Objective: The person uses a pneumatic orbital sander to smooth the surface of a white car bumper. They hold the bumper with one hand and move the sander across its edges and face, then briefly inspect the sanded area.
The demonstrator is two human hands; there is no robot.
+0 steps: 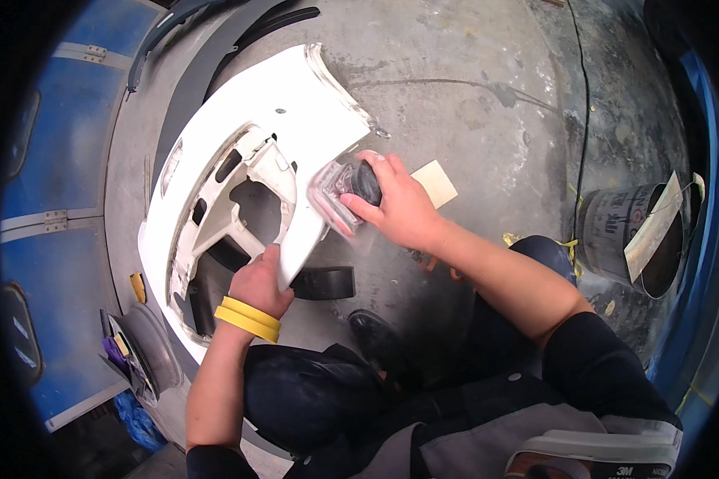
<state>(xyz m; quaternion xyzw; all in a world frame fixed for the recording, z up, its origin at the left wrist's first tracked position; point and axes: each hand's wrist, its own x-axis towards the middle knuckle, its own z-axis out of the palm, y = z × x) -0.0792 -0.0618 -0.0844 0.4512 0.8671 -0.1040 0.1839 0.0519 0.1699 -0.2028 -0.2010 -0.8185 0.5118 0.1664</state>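
Observation:
A white car bumper (pixel 327 108) lies in front of me, its inner openings and brackets showing. My left hand (pixel 260 283) grips the bumper's lower inner edge, with a yellow tape ring (pixel 248 319) round that wrist. My right hand (pixel 403 203) is closed on a sanding tool (pixel 335 195) with a black top, which is against the bumper's right-hand part and blurred at its base. Just beyond that hand, a pale rectangular sheet (pixel 435 184) lies on the floor.
Blue panelled doors (pixel 60 287) line the left, near a wheel rim (pixel 164 363). Dark curved trims (pixel 291 16) lie behind the bumper. A metal bucket (pixel 603 239) with a pale strip across it stands right. My bent legs and shoe (pixel 367 327) are below the bumper on the grey floor (pixel 487 136).

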